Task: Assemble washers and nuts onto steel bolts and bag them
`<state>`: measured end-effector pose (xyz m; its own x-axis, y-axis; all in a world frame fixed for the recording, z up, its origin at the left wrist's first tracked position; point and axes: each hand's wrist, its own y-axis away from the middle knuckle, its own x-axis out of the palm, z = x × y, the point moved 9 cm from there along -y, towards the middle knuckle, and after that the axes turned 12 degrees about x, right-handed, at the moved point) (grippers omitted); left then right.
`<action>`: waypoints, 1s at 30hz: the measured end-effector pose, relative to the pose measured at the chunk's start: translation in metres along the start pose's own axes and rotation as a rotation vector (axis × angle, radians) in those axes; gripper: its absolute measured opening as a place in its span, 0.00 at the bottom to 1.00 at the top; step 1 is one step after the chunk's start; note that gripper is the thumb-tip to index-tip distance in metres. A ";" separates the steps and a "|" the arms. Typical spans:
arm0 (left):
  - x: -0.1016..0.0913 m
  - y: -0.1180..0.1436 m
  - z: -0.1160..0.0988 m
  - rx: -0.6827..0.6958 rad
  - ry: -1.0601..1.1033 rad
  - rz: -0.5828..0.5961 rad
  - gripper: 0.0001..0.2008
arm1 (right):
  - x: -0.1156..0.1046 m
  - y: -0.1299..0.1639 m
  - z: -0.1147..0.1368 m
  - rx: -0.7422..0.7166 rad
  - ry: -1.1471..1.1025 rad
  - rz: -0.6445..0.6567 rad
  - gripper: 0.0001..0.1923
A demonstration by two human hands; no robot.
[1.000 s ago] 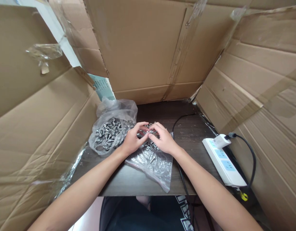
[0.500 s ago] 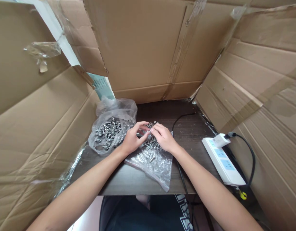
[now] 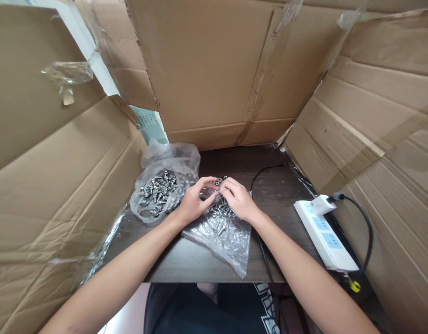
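Tall cardboard walls (image 3: 214, 69) are closing in the dark desk (image 3: 269, 190) on the left, back and right. An open bag of screws (image 3: 161, 190) is filling the left rear corner. A flat plastic bag (image 3: 224, 236) is covering the middle. A power strip (image 3: 325, 234) and black cable (image 3: 266, 264) are lying on the right, leaving bare desk between them and at the front left.

Makeshift home workbench: dark wooden desk (image 3: 214, 264) walled by flattened cardboard (image 3: 214, 69), power strip (image 3: 325, 232) alongside.
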<state>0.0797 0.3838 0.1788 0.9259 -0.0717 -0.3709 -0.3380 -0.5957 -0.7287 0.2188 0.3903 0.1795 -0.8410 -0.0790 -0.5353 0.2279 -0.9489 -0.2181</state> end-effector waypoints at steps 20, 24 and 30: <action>-0.002 -0.001 -0.004 0.036 -0.009 -0.011 0.19 | 0.005 0.001 -0.001 -0.006 0.005 0.058 0.11; -0.002 -0.001 -0.004 0.034 -0.010 -0.018 0.19 | 0.002 0.000 -0.004 0.014 -0.016 0.026 0.12; -0.001 -0.001 -0.004 0.045 0.003 -0.020 0.20 | 0.003 0.000 -0.002 0.007 -0.027 0.032 0.13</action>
<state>0.0795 0.3809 0.1820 0.9330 -0.0629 -0.3544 -0.3268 -0.5604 -0.7610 0.2168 0.3909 0.1766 -0.8461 -0.1177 -0.5199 0.2521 -0.9477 -0.1957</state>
